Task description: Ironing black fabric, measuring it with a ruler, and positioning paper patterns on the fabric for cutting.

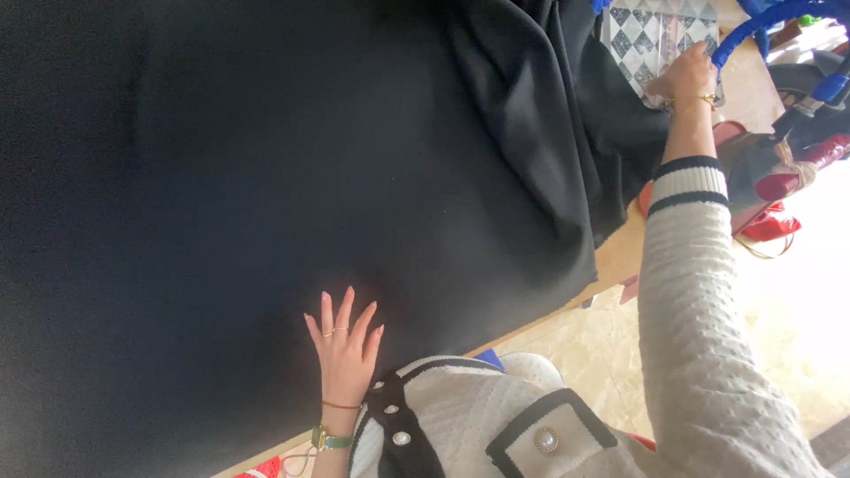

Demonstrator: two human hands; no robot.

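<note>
From the head camera, a large sheet of black woven fabric (pixel 266 177) covers nearly the whole wooden desk (pixel 620 252), folding in pleats over its far right corner. The left hand (pixel 343 350) lies flat on the cloth near the desk's near edge, fingers spread. The right hand (pixel 686 75) reaches past the far right corner, fingers closed on a grey-and-white diamond-patterned box (pixel 651 31).

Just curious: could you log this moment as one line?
left hand: flat on black cloth | right hand: reaching to checkered box | table: cloth-covered
</note>
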